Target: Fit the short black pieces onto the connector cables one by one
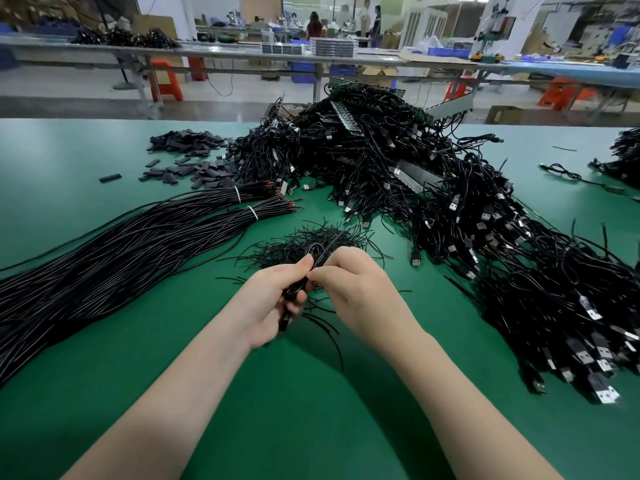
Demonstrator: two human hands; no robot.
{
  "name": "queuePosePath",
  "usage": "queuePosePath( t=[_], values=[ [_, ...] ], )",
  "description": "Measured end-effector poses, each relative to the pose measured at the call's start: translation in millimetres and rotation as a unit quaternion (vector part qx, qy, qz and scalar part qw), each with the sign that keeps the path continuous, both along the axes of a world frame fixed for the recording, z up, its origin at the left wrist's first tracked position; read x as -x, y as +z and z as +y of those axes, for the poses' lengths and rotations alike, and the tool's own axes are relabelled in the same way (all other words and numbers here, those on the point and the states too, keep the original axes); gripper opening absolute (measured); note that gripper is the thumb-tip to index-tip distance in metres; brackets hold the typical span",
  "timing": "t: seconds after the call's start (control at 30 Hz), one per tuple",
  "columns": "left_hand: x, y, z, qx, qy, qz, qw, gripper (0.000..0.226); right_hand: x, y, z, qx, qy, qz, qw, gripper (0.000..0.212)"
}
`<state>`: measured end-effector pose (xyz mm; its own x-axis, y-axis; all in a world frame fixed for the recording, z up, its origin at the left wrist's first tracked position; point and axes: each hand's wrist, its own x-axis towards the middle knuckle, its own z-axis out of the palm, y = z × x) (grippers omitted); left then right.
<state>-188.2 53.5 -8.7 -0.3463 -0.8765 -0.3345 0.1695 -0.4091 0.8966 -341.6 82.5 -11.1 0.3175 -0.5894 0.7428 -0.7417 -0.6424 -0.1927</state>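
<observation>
My left hand (273, 299) grips a cable (294, 292), my right hand (349, 285) pinching at its tip, just near the wire scraps (311, 240). Black pieces (187, 157) lie far left; the cable heap (433, 188) sprawls right on the mat (294, 393).

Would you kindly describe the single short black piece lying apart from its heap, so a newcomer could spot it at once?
Start at the big tangle of USB cables at the far middle of the green table. Left of it lies a heap of short black pieces. The lone piece sits at that heap's near-left edge, alone on bare green, touching nothing.
</observation>
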Motion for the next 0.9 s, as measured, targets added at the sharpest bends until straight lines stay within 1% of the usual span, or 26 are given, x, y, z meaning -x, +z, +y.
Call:
queuePosePath(
  t=[0.1, 0.17, 0.23, 0.27, 0.33, 0.4, 0.5, 0.6, 0.67, 0.7, 0.77, 0.83, 0.9],
  values=[
    [-1, 1, 0, 0.016, 0.000, 0.017, 1.000, 0.027, 1, 4, -1, -0.027, 0.014, -0.060, 0.998, 0.021],
    [-1, 0, -1, -0.003, -0.003, 0.029, 1.000, 0.026, 3, 4, -1, -0.048, 0.027, -0.081, 0.995, 0.025],
    [0, 0, -1, -0.021, -0.001, 0.044, 0.999, 0.026, 3, 4, 0, -0.091, 0.043, -0.103, 0.990, 0.029],
    [1, 0, -1, -0.016, -0.002, 0.052, 0.999, 0.023, 3, 5, 1, -0.119, 0.047, -0.125, 0.984, 0.030],
    [2, 0, 1, 0.008, -0.010, 0.075, 0.997, 0.021, 3, 8, 2, -0.171, 0.053, -0.198, 0.964, 0.028],
    [3, 2, 2, 0.022, -0.013, 0.101, 0.995, 0.022, 3, 12, 3, -0.234, 0.078, -0.293, 0.924, 0.024],
    [2, 1, 4, 0.036, -0.028, 0.127, 0.991, 0.022, 4, 15, 3, -0.332, 0.135, -0.427, 0.830, 0.024],
    [0, -1, 5, 0.051, -0.062, 0.146, 0.986, 0.023, 2, 16, 6, -0.387, 0.185, -0.500, 0.752, 0.027],
    [-4, -2, 5, 0.058, -0.091, 0.161, 0.981, 0.028, 2, 17, 5, -0.417, 0.211, -0.518, 0.717, 0.025],
    [-6, -3, 4, 0.059, -0.101, 0.165, 0.979, 0.032, 2, 17, 5, -0.423, 0.213, -0.520, 0.710, 0.023],
    [-7, -5, 4, 0.066, -0.093, 0.157, 0.981, 0.036, 2, 16, 4, -0.424, 0.193, -0.520, 0.716, 0.017],
    [-3, -5, 4, 0.079, -0.042, 0.138, 0.986, 0.028, 2, 15, 4, -0.427, 0.160, -0.528, 0.717, 0.012],
    [2, -6, 4, 0.107, 0.014, 0.113, 0.988, 0.024, 2, 17, 3, -0.438, 0.104, -0.524, 0.723, 0.010]
  ],
)
